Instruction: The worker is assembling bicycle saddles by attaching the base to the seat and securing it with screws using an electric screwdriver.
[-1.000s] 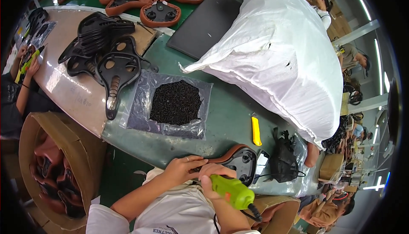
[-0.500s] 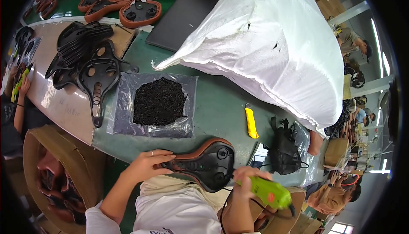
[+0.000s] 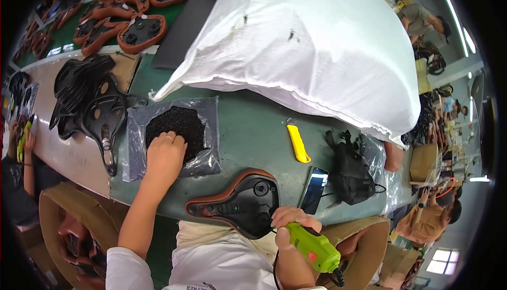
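Note:
My left hand (image 3: 166, 155) reaches into a pile of small black screws (image 3: 177, 123) on an opened clear plastic bag (image 3: 211, 131). Its fingers are bent and close together, the tips hidden among the screws. In my right hand (image 3: 289, 225) is a bright green corded electric screwdriver (image 3: 312, 248), its tip end toward the saddle and hidden by the fingers. A bicycle saddle (image 3: 232, 205) lies upside down at the table's near edge against my body, black base up with a brown rim. Neither end of it is held by my left hand.
A yellow utility knife (image 3: 298, 143), a phone (image 3: 314, 190) and a black bag (image 3: 351, 176) lie to the right. A big white sack (image 3: 306, 52) fills the far side. Black saddle bases (image 3: 100, 108) are stacked left. Cardboard boxes (image 3: 79, 205) flank me; a co-worker's hand (image 3: 29, 141) is far left.
My left hand has let go of the saddle's nose and moved up and left into the screws. The screwdriver has shifted slightly down and left. The whole view has turned a little.

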Available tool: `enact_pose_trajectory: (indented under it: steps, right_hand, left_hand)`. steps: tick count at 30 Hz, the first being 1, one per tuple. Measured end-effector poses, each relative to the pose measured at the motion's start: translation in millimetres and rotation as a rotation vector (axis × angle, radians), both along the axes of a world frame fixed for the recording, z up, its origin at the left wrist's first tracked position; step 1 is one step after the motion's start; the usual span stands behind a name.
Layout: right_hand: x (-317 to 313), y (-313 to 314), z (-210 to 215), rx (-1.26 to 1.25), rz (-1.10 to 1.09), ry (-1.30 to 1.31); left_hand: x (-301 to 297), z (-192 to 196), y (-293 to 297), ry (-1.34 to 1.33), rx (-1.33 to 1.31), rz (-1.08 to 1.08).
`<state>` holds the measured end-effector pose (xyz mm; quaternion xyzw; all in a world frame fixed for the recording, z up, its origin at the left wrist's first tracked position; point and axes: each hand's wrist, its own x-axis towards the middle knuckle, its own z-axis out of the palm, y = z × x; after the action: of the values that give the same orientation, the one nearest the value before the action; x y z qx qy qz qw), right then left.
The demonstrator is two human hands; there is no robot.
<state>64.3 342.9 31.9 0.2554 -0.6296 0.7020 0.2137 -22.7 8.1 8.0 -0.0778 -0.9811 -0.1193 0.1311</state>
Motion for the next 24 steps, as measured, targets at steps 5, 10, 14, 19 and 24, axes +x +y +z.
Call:
enact_pose_trajectory:
  steps: [5, 10, 14, 19, 24]
  right_hand:
    - [-4, 4, 2, -0.021, 0.062, -0.022]
    - [2, -2, 21, -0.090, -0.005, -0.117]
    - [13, 1, 36, -0.148, -0.005, -0.092]
    - [20, 1, 53, -0.322, 0.295, -0.013]
    - [29, -4, 69, -0.392, 0.309, -0.116]
  left_hand:
    - [5, 3, -5, 0.034, 0.114, 0.081]
    - [26, 6, 2, 0.080, 0.135, 0.084]
    - [68, 38, 50, -0.011, 0.500, -0.193]
    - [102, 46, 108, -0.080, 0.529, -0.646]
    - [106, 44, 116, -0.051, 0.497, -0.710]
